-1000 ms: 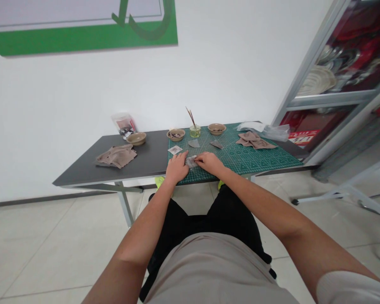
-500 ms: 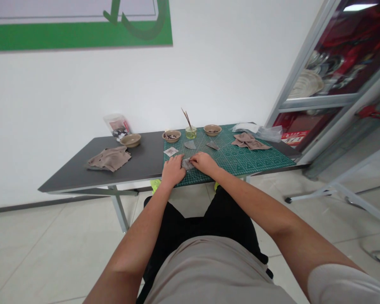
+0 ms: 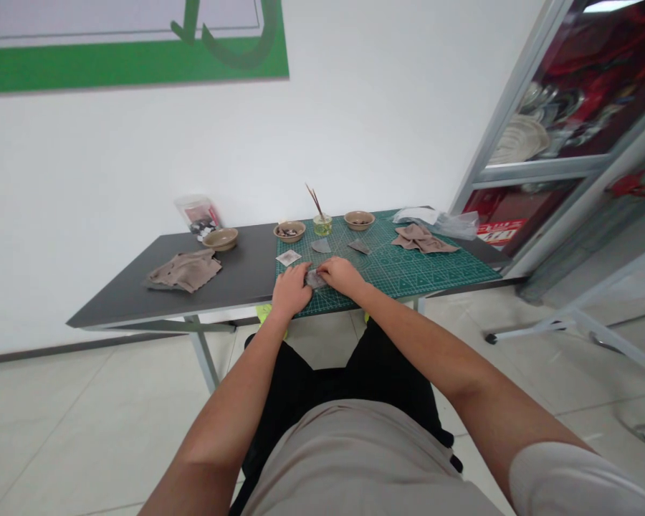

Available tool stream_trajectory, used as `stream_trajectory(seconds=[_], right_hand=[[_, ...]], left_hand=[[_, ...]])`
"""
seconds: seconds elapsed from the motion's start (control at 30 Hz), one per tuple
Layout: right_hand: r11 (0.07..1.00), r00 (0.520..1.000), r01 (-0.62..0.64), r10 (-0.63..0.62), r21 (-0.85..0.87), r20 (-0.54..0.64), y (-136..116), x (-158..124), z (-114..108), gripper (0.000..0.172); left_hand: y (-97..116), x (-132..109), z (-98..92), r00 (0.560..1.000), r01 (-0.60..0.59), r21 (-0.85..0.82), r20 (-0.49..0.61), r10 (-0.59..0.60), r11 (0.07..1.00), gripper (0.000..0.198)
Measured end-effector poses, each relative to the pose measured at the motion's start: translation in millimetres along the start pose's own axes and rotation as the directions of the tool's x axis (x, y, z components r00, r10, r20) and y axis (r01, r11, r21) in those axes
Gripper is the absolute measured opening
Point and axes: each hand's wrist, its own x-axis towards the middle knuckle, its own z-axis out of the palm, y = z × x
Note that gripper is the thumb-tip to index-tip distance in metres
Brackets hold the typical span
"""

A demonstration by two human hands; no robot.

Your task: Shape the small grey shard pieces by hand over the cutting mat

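The fingers (image 3: 324, 267) of the right hand (image 3: 344, 276) were bunched close together at the upper right of a small grey, filmy piece (image 3: 315, 279); whether they pinched it could not be told. The left hand (image 3: 290, 288) lay palm down at its left end, its grip likewise unclear. The piece sat near the front edge of a green gridded mat (image 3: 413, 276) covering the right part of the dark worktop (image 3: 247, 266). Behind lay a pale diamond-shaped square (image 3: 289, 258), a smooth grey flat piece (image 3: 321, 246) with a curved edge, and a darker flat piece (image 3: 360, 246). Near the back edge, a glass jar (image 3: 322, 227) stood between two round bowls (image 3: 289, 238). Crumpled brown cloth (image 3: 423, 239) lay toward the back right corner, leaving bare mat between it and the right hand.
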Motion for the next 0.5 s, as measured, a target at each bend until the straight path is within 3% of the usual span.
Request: stream_trajectory(seconds=[0.1,0.23,0.37,0.5], right_hand=[[0.999,0.999,-0.032,0.031,-0.018,-0.021,2.4,-16.0,-1.8,0.025],[1.000,0.998,0.016,-0.015,0.015,-0.064,-7.2,-31.5,5.4,0.024],[0.995,0.994,0.083,-0.079,0.050,-0.074,-9.8,-19.9,13.5,0.023],[0.998,0.997,0.044,-0.041,0.053,-0.060,-1.8,-4.1,12.4,0.021]], left_hand=[[1.4,0.2,0.0,1.000,-0.002,0.014,-0.002,0.002,1.000,0.051],[3.3,-0.7,0.9,1.000,-0.024,0.031,-0.018,0.025,0.999,0.048],[3.4,-1.6,0.9,0.999,-0.022,0.024,-0.025,0.022,0.999,0.047],[3.2,-1.7,0.3,1.000,-0.017,0.017,-0.022,0.017,1.000,0.047]])
